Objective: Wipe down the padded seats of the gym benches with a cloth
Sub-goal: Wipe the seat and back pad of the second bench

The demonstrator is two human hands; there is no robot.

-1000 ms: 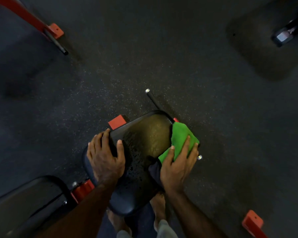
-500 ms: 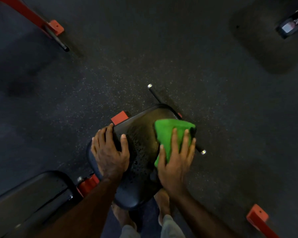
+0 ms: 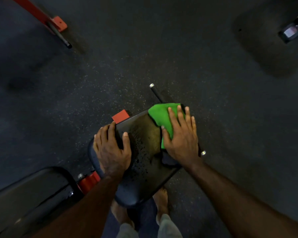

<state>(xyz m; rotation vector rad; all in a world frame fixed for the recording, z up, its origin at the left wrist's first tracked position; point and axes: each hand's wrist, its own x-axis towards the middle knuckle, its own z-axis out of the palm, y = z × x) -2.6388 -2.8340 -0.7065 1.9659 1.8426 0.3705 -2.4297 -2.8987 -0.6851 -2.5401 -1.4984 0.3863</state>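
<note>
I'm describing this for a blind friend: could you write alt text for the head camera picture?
Seen from above, a person's right hand presses a green cloth flat on the far corner of a black padded seat, while the left hand grips the seat's left edge. Dark droplets speckle the pad, and the person's bare feet stand on a dark speckled floor.

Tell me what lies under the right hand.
The right hand presses flat on a green cloth at the far corner of the black padded seat. The cloth part and seat beneath the palm are hidden.
</note>
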